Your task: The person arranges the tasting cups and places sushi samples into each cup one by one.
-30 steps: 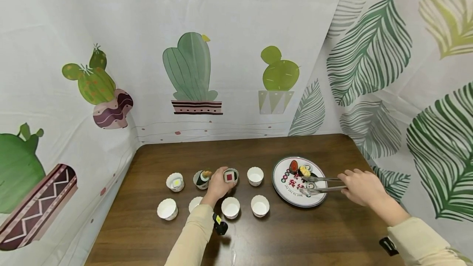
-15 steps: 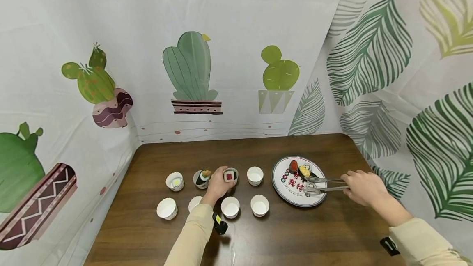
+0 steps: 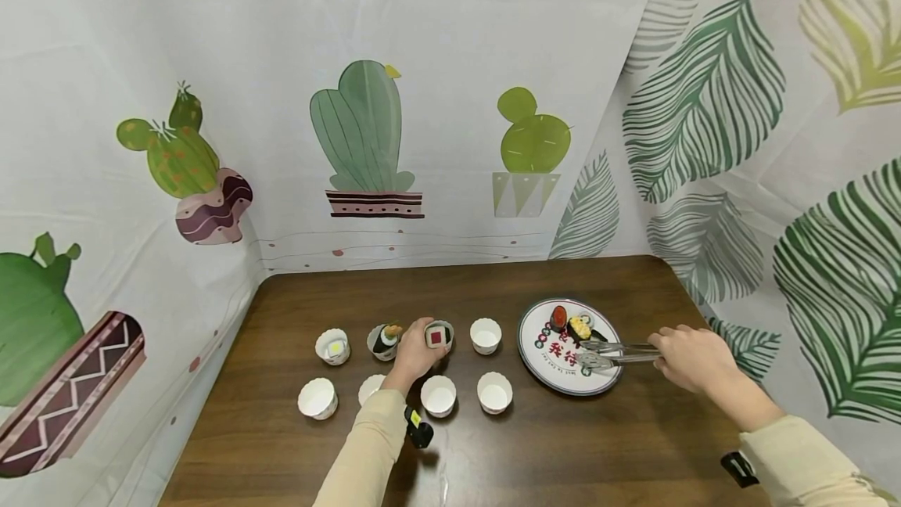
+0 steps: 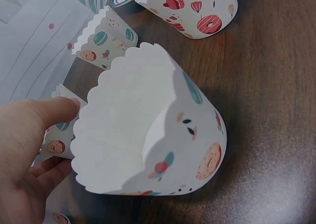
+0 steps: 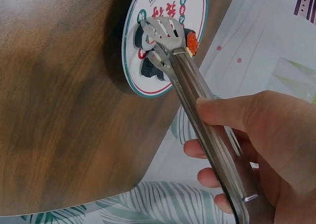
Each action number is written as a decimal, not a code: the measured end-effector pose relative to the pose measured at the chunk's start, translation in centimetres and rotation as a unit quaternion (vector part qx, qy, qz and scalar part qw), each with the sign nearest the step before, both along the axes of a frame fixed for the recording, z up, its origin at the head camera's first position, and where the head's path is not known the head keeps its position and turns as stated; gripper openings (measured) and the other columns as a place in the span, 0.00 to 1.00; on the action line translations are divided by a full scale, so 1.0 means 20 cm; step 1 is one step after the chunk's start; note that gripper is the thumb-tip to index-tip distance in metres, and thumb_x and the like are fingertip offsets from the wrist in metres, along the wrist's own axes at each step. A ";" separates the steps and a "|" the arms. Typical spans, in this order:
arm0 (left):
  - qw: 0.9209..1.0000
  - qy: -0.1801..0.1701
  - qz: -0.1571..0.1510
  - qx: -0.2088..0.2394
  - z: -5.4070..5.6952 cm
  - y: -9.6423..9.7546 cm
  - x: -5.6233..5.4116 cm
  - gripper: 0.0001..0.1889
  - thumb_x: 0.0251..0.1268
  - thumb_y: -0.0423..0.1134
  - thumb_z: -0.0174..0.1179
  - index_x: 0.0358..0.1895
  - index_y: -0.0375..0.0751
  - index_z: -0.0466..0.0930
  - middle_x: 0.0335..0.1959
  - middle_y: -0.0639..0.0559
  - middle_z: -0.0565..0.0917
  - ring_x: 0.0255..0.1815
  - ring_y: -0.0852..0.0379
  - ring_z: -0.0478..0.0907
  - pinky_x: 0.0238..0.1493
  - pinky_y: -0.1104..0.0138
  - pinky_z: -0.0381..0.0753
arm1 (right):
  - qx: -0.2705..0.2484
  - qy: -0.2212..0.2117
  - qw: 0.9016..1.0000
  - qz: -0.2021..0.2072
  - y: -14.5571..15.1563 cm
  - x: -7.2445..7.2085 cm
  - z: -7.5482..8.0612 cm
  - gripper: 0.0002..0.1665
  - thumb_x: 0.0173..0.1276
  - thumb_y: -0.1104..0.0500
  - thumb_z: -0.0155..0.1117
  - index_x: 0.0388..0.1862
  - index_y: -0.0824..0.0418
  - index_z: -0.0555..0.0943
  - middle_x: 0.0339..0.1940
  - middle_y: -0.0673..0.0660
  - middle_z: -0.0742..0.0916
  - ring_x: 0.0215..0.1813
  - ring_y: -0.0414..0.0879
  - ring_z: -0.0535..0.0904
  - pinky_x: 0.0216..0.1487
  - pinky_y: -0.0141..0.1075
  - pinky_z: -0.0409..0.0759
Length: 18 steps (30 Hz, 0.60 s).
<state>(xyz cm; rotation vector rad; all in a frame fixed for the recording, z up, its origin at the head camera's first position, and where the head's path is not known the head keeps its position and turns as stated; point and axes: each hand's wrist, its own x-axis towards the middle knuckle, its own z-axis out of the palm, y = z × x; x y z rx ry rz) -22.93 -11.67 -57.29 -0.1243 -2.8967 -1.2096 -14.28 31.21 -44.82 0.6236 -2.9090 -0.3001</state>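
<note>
My left hand (image 3: 415, 352) grips a patterned paper cup (image 4: 62, 135) at the back of the table. Inside that cup sits a sushi roll (image 3: 437, 336) with a red square centre. On the right, my right hand (image 3: 695, 358) holds metal tongs (image 5: 190, 91), thumb on one arm and fingers on the other. The tongs' tips reach over a round white plate (image 3: 538, 358) with red lettering. Sushi pieces lie there, among them a red-topped one (image 3: 558, 318) and a yellow-topped one (image 3: 580, 326). A dark-wrapped roll (image 5: 140, 36) is at the tips; whether they pinch it, I cannot tell.
Several paper cups stand in two rows on the wooden table (image 3: 563, 452). A back-left cup (image 3: 331, 361) contains a yellow-centred roll; the cup beside it (image 3: 380, 354) contains a topped piece (image 3: 387, 335). Patterned cloth (image 3: 450, 241) hangs behind the table.
The tongs' arms have come closer together over the plate, and the right hand has shifted slightly to the right. The left hand stays on its cup.
</note>
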 end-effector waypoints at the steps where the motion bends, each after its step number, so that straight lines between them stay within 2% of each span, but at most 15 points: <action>1: 1.000 -0.001 0.000 0.000 0.00 0.00 0.00 0.34 0.46 0.39 0.70 0.59 0.36 0.68 0.51 0.39 0.76 0.44 0.47 0.76 0.41 0.57 0.77 | 0.001 0.002 1.000 0.001 0.00 0.00 0.00 0.14 0.44 0.56 0.71 0.32 0.59 0.81 0.27 0.52 0.82 0.29 0.53 0.78 0.27 0.45 0.76; 8: 1.000 -0.003 0.001 0.002 0.00 0.00 0.01 0.35 0.45 0.38 0.70 0.60 0.35 0.68 0.51 0.38 0.76 0.45 0.46 0.76 0.42 0.56 0.76 | -0.002 0.020 1.000 0.014 0.00 0.00 -0.01 0.15 0.43 0.56 0.71 0.31 0.59 0.81 0.26 0.52 0.82 0.27 0.52 0.78 0.25 0.44 0.75; 18: 1.000 -0.001 0.001 0.006 0.00 0.00 0.01 0.38 0.45 0.38 0.70 0.62 0.38 0.64 0.55 0.39 0.75 0.48 0.46 0.75 0.45 0.54 0.75 | -0.004 0.022 1.000 0.016 -0.01 -0.01 0.01 0.15 0.44 0.55 0.71 0.33 0.59 0.81 0.26 0.52 0.82 0.26 0.50 0.77 0.24 0.42 0.75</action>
